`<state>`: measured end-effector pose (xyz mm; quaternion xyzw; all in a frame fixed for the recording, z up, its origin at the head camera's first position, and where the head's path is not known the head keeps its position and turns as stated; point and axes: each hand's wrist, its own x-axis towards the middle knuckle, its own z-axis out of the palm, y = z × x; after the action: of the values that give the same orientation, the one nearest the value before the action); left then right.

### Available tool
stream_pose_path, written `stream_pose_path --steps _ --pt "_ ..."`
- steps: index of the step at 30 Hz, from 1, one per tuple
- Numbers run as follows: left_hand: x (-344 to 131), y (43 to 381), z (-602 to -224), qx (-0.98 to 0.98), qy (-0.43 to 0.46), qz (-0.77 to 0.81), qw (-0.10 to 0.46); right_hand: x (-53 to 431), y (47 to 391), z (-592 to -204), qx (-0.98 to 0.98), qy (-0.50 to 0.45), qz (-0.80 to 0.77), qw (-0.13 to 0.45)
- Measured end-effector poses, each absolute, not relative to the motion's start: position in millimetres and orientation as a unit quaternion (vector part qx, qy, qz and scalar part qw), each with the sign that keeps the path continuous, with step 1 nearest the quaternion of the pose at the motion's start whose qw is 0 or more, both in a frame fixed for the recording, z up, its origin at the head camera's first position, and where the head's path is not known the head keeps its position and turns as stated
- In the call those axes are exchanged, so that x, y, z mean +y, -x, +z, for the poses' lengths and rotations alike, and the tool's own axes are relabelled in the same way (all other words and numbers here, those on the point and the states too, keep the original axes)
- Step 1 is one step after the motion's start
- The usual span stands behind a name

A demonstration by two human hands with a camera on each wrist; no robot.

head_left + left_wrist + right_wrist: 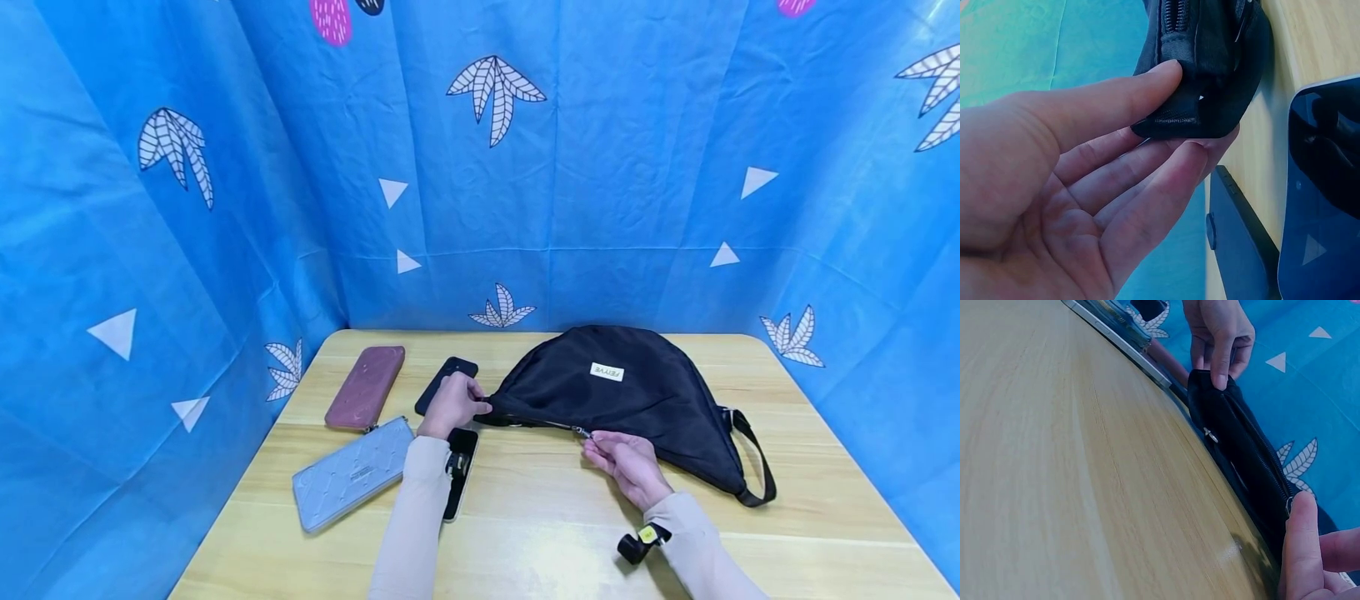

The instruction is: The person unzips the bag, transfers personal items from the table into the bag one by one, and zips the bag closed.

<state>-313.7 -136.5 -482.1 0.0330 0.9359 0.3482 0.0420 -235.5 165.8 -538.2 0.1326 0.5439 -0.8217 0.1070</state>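
A black half-moon bag (637,375) with a small white label lies on the table, its zipper edge toward me. My left hand (454,405) pinches the bag's left corner; in the left wrist view the thumb (1163,75) presses on top, beside the end of the zipper (1176,15), with fingers beneath. Partway along that edge, my right hand (626,465) pinches the zipper pull (582,432) between thumb and finger. The right wrist view shows the zipper parted between the two hands. A second small pull (1211,435) hangs on the bag's side there.
Left of the bag lie a dark phone (467,367) and another phone (453,500), partly under my left wrist. A pink wallet (366,387) and a light blue wallet (352,475) lie further left. The bag's strap (763,467) loops out at right. Blue curtains (480,208) enclose the table.
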Motion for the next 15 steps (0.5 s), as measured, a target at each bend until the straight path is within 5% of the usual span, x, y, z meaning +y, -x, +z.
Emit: stream_pose_path --steps 15 --pt "-140.2 314.2 -481.2 0.937 -0.039 0.346 0.038 170.8 233.8 -537.7 0.553 -0.145 -0.815 0.098"
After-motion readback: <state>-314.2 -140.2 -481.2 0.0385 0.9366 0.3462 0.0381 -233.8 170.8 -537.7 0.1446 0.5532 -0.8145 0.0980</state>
